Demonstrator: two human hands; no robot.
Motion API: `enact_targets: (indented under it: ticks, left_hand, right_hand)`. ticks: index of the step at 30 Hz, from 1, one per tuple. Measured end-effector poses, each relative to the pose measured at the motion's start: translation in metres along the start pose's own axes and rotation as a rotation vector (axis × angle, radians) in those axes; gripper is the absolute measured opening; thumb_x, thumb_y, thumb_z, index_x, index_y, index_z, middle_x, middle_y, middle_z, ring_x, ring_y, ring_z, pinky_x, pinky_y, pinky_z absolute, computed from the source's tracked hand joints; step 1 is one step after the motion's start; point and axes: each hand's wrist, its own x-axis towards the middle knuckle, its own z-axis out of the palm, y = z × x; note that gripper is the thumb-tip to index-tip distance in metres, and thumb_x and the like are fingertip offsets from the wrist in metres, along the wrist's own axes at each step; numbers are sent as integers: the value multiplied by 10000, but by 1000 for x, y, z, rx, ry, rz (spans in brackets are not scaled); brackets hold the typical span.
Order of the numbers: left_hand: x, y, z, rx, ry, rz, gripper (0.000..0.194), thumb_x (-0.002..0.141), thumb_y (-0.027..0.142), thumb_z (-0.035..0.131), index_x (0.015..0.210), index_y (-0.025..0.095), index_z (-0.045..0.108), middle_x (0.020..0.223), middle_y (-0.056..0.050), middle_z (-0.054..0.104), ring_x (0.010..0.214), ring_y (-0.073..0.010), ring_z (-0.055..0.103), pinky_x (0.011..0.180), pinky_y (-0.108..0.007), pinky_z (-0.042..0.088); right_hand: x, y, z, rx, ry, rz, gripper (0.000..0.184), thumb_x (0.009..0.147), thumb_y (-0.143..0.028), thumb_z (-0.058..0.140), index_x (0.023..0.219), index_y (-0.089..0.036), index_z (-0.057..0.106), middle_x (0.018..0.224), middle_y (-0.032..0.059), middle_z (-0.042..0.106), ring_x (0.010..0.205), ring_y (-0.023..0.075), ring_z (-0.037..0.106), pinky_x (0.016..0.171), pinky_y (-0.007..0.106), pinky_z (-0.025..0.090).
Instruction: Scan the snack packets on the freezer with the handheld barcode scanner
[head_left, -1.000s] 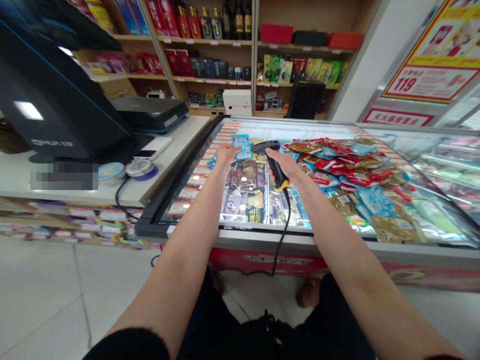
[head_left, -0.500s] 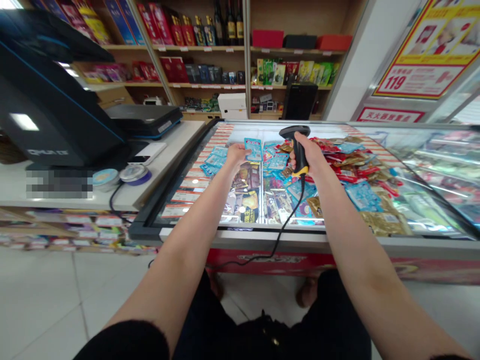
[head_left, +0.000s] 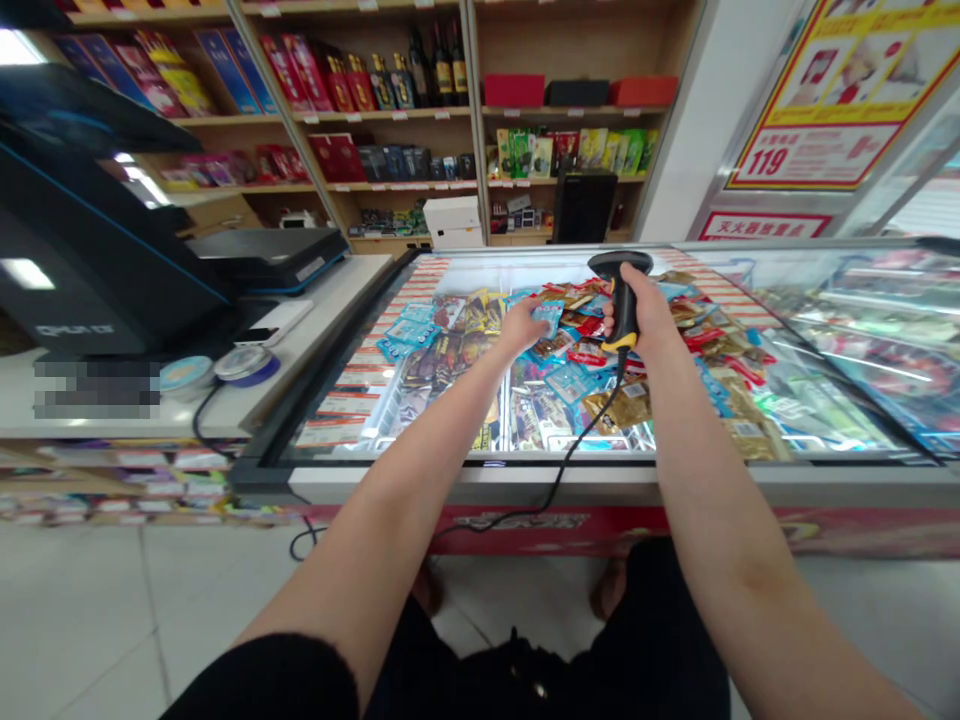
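My right hand (head_left: 646, 308) is wrapped round the handle of a black and yellow barcode scanner (head_left: 624, 300), its head up and its cable hanging from the grip. To its left, my left hand (head_left: 523, 326) pinches a small blue snack packet (head_left: 550, 316) at the edge of a mixed pile. Red packets (head_left: 589, 352), gold packets (head_left: 628, 404) and more blue packets (head_left: 566, 381) lie in that pile on the glass freezer top (head_left: 360, 392). A separate group of blue packets (head_left: 409, 330) lies at the left.
The scanner's black cable (head_left: 556, 488) drapes over the freezer's front edge. On the left counter (head_left: 330, 300) stand a dark checkout machine (head_left: 112, 230), a white phone-like item (head_left: 274, 322) and two round tubs (head_left: 246, 365). Stocked shelves (head_left: 397, 115) line the back.
My left hand has moved right, to the pile beside the scanner, with a blue packet at its fingers. The scanner has shifted slightly right in my right hand. The view has turned a little.
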Motion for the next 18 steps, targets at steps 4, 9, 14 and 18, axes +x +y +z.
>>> enact_targets:
  ticks: [4, 9, 14, 18]
  left_hand:
    - [-2, -6, -8, 64, 32, 2, 463, 837, 161, 594, 1294, 132, 661, 1359, -112, 667, 1272, -234, 607, 1087, -306, 431]
    - [0, -32, -32, 143, 87, -23, 422, 849, 182, 590, 1257, 128, 679, 1336, -114, 681, 1262, -224, 613, 1081, -293, 432]
    - [-1, -70, -79, 258, 233, -158, 406, 830, 224, 615, 1229, 190, 689, 1316, -99, 690, 1247, -250, 613, 1053, -317, 442]
    - [-5, -102, -116, 362, 302, -280, 446, 803, 326, 680, 1232, 207, 689, 1290, -122, 697, 1249, -305, 598, 1040, -374, 448]
  right_hand:
    - [2, 8, 2, 21, -12, 8, 366, 912, -570, 600, 833, -214, 585, 507, -19, 549, 381, 139, 506, 362, 253, 453]
    - [0, 5, 8, -1, -84, 52, 339, 897, -540, 648, 855, -212, 573, 519, -18, 561, 382, 143, 523, 366, 252, 457]
    - [-4, 1, 35, 13, -136, 95, 298, 894, -491, 666, 883, -212, 562, 543, -23, 571, 411, 142, 554, 424, 251, 500]
    - [-6, 10, 74, 26, -138, 117, 204, 925, -388, 629, 877, -201, 561, 588, -7, 603, 429, 135, 566, 450, 247, 513]
